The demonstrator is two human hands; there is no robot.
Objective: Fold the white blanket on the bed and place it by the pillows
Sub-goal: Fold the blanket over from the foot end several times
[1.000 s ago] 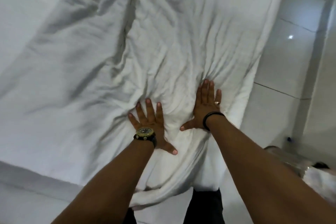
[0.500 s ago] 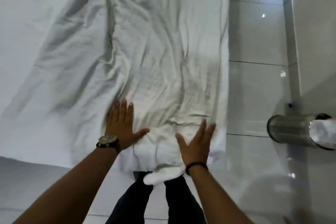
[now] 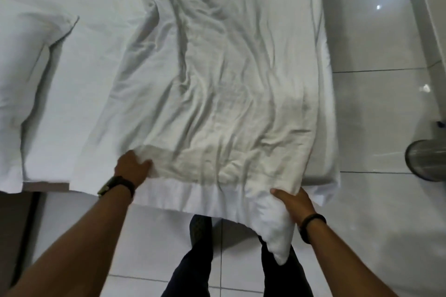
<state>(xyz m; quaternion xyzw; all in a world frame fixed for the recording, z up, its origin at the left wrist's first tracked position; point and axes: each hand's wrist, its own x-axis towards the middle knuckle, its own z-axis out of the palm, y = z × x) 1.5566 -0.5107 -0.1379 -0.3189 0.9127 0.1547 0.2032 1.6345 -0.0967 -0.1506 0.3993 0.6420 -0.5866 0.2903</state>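
Two hands: both grip the near edge of the white blanket (image 3: pixel 217 94), one at each near corner.
Left hand (image 3: pixel 131 166): at about 8 o'clock from the blanket's middle, fingers curled into the cloth at the near left corner, thumb on top; a dark watch (image 3: pixel 115 185) sits on the wrist.
Right hand (image 3: pixel 293 205): at about 5 o'clock from the blanket's middle, thumb and fingers clasped round a bunched fold at the near right corner; a dark band (image 3: pixel 312 222) circles the wrist.
White blanket: spread rumpled along the right part of the bed (image 3: pixel 101 60), running from the near edge toward 12 o'clock; a loose tail of it hangs below the right hand, off the bed's edge and in front of the person's legs (image 3: pixel 193 270).
Pillow (image 3: pixel 24 67): lies at 9 o'clock on the bed, well apart from the blanket's left edge, with bare sheet between them.
Floor (image 3: pixel 376 128): glossy white tiles at 3 o'clock beside the bed.
Bin (image 3: pixel 427 159): a metal cylinder at the frame's right edge, at about 4 o'clock, apart from the bed.
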